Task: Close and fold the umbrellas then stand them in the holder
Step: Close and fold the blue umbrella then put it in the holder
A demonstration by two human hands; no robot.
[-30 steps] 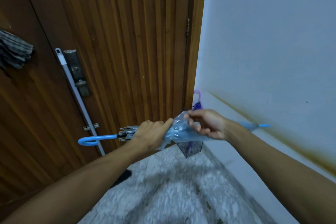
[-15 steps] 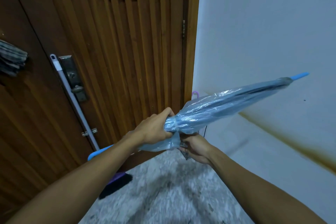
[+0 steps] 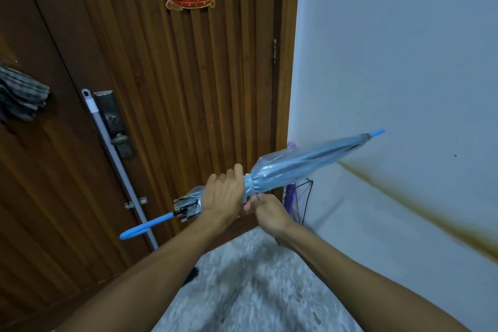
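With the left hand [image 3: 223,194] clenched around the closed blue umbrella [image 3: 301,167] near the wire holder [image 3: 304,202], the right hand [image 3: 265,210], pinching its strap, should pull it tight before fastening.

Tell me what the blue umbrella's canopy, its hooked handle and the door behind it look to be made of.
Translucent pale-blue umbrella canopy: likely thin glossy plastic film; the dark ribs show through and it crinkles with shiny highlights. Bright blue hooked handle: probably smooth matte plastic, uniform in colour. Brown ribbed door: looks like varnished wood, with vertical slats and faint grain, though it could be a veneer.
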